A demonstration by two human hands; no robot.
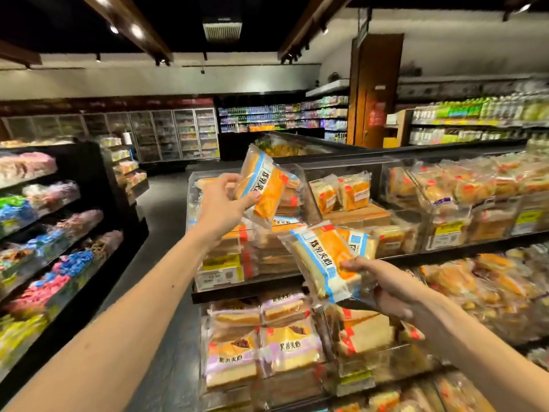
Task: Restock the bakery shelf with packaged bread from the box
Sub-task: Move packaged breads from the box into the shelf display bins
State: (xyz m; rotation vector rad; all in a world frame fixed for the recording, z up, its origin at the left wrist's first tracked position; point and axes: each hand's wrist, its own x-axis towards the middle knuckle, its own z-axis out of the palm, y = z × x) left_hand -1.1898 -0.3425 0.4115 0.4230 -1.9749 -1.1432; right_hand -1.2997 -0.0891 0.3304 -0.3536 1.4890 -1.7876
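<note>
Fingertips of the right hand (pixel 395 288) behind its bread packet (pixel 322 263); price labels (pixel 221 263) illegibly blurred.

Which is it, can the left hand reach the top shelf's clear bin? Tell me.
Probably yes: the left hand, gripping a bread pack, is at the open top of the clear bin, nothing between.

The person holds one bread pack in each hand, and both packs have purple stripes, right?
Not quite. The left hand holds the upper pack and the right hand holds the lower pack, but the head view shows both striped blue, not purple. The purple packs lie on the shelf below.
</note>
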